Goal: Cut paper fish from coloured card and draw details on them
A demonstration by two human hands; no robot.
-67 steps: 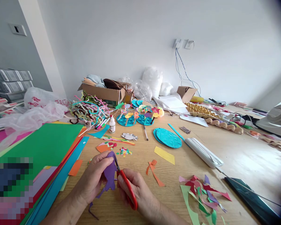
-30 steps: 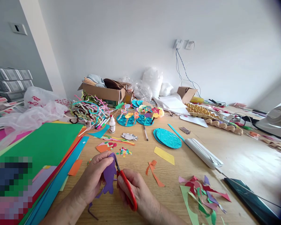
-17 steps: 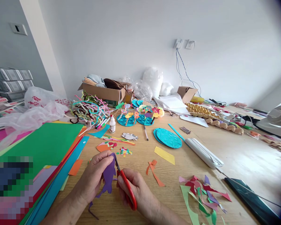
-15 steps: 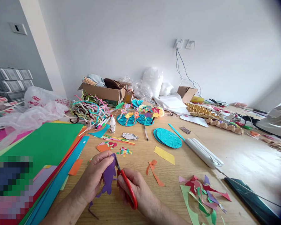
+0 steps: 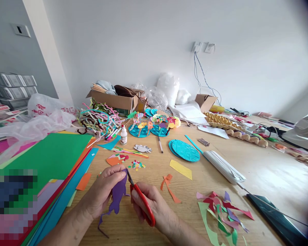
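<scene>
My left fingers [image 5: 122, 172] pinch the top of the purple paper fish [image 5: 118, 191] above the counter [image 5: 143, 235]; my right fingers [image 5: 137, 196] grip the red-handled scissors [image 5: 146, 205], blades beside the fish's upper edge.

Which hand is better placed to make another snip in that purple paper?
Probably the right hand: it holds the red-handled scissors, with the blades beside the paper's upper edge. The left hand is pinching the purple paper, so it seems better placed to steady it.
</scene>
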